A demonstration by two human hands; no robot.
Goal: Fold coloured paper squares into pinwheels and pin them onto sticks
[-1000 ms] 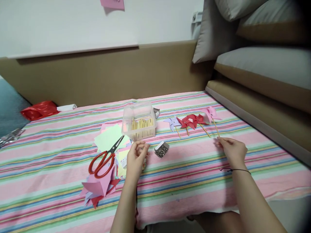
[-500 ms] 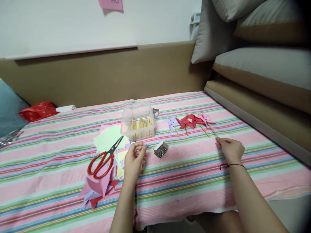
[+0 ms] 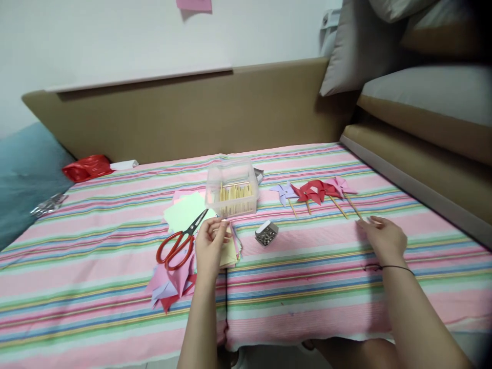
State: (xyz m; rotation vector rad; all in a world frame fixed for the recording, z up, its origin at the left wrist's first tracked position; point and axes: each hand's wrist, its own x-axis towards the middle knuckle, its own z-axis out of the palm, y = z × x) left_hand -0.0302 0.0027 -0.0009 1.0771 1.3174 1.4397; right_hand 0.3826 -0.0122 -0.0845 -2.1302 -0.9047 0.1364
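My left hand (image 3: 210, 242) hovers over a stack of small coloured paper squares (image 3: 229, 254), fingers loosely curled and apart, with nothing visible in them. Scissors with red handles (image 3: 179, 247) lie beside it on light green paper (image 3: 182, 212) and folded pink, purple and red paper (image 3: 171, 282). My right hand (image 3: 383, 238) is at the lower end of the pink pinwheel's stick (image 3: 353, 206), its fingers parted around the tip. That pink pinwheel (image 3: 340, 185) lies in a row with red pinwheels (image 3: 313, 191) and a purple pinwheel (image 3: 284, 192).
A clear plastic box (image 3: 251, 202) of wooden sticks stands behind my left hand. A small open box of metal pins (image 3: 266, 233) sits between my hands. A red plastic bag (image 3: 87, 168) lies far left on the striped cloth (image 3: 115, 236); cushions (image 3: 426, 92) are stacked at right.
My right hand has loosened its fingers from the pink pinwheel's stick, which lies in the row. The view has shifted left; my left hand stays near the paper squares.
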